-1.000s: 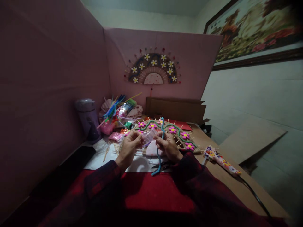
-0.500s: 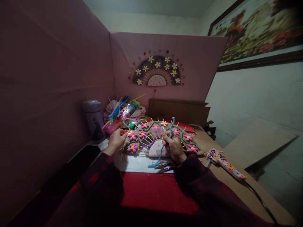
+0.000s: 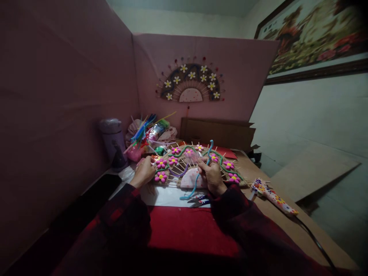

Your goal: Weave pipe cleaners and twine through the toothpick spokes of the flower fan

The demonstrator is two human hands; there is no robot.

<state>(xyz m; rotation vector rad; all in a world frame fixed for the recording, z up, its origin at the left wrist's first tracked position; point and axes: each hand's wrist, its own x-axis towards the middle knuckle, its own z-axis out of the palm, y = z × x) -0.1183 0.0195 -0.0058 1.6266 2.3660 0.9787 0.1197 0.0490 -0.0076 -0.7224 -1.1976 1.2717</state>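
A half-round woven fan [image 3: 168, 163] lies in front of me, with pink flowers, green wavy strips, thin sticks and a purple curved strip. My right hand [image 3: 214, 176] is closed over its right part, gripping a bent light-blue pipe cleaner [image 3: 196, 184] that sticks out above and below the fingers. A small clear pinkish plastic bag [image 3: 193, 157] shows beside those fingertips; whether they hold it too is unclear. At the fan's left end, my left hand [image 3: 144, 171] is closed near some packets. Its fingertips are partly hidden. Small scissors or snips [image 3: 199, 201] lie below the fan.
A flower-patterned glue gun [image 3: 274, 197] with a black cord lies at the right. Back left are a purple bottle [image 3: 113, 143] and a pile of pipe cleaners [image 3: 145, 130] and packets. Cardboard [image 3: 215, 134] stands behind; another fan [image 3: 191, 82] hangs on the pink panel.
My left hand has shifted slightly right and turned, its fingers now more curled by the packets. My right hand keeps its grip on the blue pipe cleaner. The view has tilted slightly.
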